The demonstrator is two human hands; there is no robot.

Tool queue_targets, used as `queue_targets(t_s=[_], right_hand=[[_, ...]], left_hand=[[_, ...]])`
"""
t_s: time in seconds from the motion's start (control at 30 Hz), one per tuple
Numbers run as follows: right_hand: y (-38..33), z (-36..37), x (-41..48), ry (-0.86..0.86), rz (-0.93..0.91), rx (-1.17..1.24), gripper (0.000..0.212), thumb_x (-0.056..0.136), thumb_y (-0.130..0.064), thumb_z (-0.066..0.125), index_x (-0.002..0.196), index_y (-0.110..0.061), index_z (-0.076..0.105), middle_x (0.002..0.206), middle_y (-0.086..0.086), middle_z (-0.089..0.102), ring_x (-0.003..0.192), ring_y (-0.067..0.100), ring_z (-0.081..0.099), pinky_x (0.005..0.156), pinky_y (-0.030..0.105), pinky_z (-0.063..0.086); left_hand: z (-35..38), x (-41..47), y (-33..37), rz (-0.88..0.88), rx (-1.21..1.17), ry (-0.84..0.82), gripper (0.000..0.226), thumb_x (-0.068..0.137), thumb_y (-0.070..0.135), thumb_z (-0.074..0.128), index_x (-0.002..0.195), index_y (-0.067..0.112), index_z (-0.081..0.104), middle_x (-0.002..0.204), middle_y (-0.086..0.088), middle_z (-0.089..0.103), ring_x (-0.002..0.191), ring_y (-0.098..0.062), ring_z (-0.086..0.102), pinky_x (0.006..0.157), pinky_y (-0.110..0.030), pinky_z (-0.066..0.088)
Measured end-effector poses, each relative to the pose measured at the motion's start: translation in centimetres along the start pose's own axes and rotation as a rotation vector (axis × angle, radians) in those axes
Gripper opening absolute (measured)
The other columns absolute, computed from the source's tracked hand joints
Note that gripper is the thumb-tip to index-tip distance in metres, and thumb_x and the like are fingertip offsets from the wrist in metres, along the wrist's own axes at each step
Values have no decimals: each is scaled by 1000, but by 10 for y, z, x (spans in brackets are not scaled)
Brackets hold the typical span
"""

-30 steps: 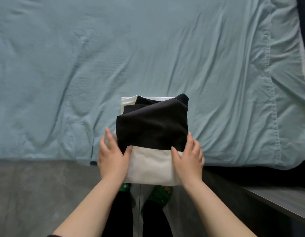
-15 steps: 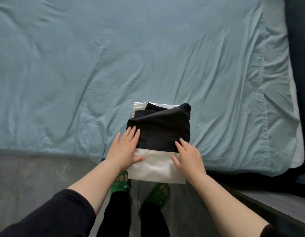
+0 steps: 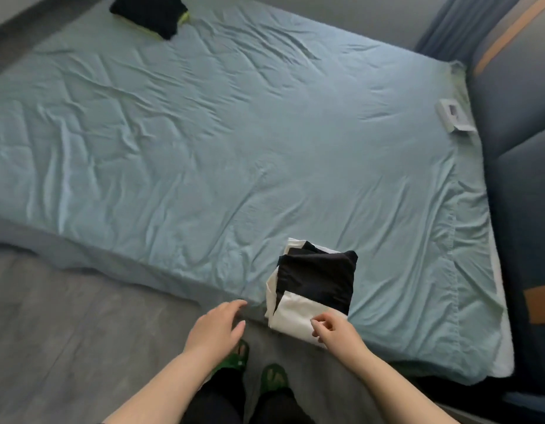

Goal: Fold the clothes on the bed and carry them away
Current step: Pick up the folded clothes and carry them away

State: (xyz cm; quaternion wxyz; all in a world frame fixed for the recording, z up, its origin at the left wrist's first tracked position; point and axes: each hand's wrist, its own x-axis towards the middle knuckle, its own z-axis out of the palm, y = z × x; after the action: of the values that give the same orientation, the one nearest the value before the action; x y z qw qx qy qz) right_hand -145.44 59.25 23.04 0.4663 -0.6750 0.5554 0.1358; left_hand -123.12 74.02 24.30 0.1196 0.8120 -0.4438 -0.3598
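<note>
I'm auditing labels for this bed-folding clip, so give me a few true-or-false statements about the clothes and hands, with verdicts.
1. The folded black-and-white pile of clothes lies at the near edge of the light-blue-sheeted bed. True.
2. The left hand presses on that pile. False: it hovers open beside it, apart.
3. A dark bundled garment with yellow-green trim lies at the bed's far left corner. True.
4. The person stands barefoot. False: green sandals are on the feet.
5. The right hand is at the pile's white near edge. True.
</note>
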Motion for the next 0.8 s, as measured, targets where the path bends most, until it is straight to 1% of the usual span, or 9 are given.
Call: queue_targets(t_s=[0.1, 0.2, 0.3, 0.4, 0.53, 0.57, 0.67, 0.73, 0.8], right_hand=[[10, 14, -9, -56, 9, 7, 17, 93, -30, 54, 83, -23, 66, 76, 2, 72, 73, 19, 67, 73, 35, 54], [14, 34, -3, -128, 18, -57, 24, 94, -24, 54, 75, -15, 65, 71, 5, 72, 63, 17, 62, 65, 30, 49], [-6, 65, 0, -233, -24, -161, 24, 94, -21, 53, 75, -14, 66, 66, 4, 70, 58, 15, 60, 63, 28, 49], [-48, 105, -4, -320, -117, -258, 19, 95, -19, 53, 81, -13, 64, 63, 1, 66, 50, 8, 59, 54, 21, 47], [-119, 173, -25, -467, -234, -288, 14, 94, -13, 52, 86, -10, 62, 66, 5, 65, 50, 13, 58, 46, 19, 44], [-137, 191, -31, -496, -263, -298, 14, 94, -13, 52, 85, -12, 62, 67, 4, 65, 50, 13, 57, 44, 17, 41], [-189, 249, -51, -572, -339, -345, 13, 94, -13, 51, 88, -12, 63, 68, 3, 65, 51, 13, 56, 48, 19, 39], [-222, 286, -62, -620, -384, -384, 14, 93, -11, 51, 91, -7, 63, 71, 6, 65, 52, 14, 55, 48, 17, 39], [-252, 322, -68, -646, -424, -462, 14, 93, -13, 52, 89, -8, 64, 74, 6, 67, 55, 14, 57, 51, 17, 41]], left_hand=[[15, -46, -21, -278, -359, 74, 31, 92, 22, 60, 123, 23, 59, 106, 6, 65, 96, -12, 62, 84, -25, 46], [42, -86, -46, -588, -757, 226, 19, 90, 4, 61, 108, 8, 64, 90, -8, 66, 88, -27, 64, 79, -29, 46], [64, -127, -73, -838, -1027, 400, 14, 92, 2, 59, 105, 4, 63, 90, -13, 65, 72, -25, 61, 63, -29, 45], [79, -171, -99, -1021, -1128, 516, 10, 93, 2, 58, 102, 4, 62, 90, -12, 64, 66, -19, 58, 50, -21, 39], [85, -229, -136, -1179, -1258, 710, 11, 92, 7, 60, 102, 6, 66, 88, -10, 67, 74, -27, 63, 63, -29, 41], [83, -242, -146, -1210, -1292, 750, 10, 92, 7, 60, 100, 7, 66, 86, -9, 68, 74, -26, 64, 60, -27, 42], [75, -281, -178, -1276, -1378, 818, 7, 94, 1, 56, 92, 4, 62, 74, -10, 64, 64, -23, 60, 38, -17, 42], [69, -301, -201, -1283, -1394, 848, 10, 92, -2, 56, 86, 2, 63, 68, -12, 63, 63, -25, 58, 39, -21, 41], [62, -320, -224, -1307, -1429, 860, 15, 91, -1, 58, 79, 4, 66, 70, -15, 64, 65, -25, 59, 45, -23, 40]])
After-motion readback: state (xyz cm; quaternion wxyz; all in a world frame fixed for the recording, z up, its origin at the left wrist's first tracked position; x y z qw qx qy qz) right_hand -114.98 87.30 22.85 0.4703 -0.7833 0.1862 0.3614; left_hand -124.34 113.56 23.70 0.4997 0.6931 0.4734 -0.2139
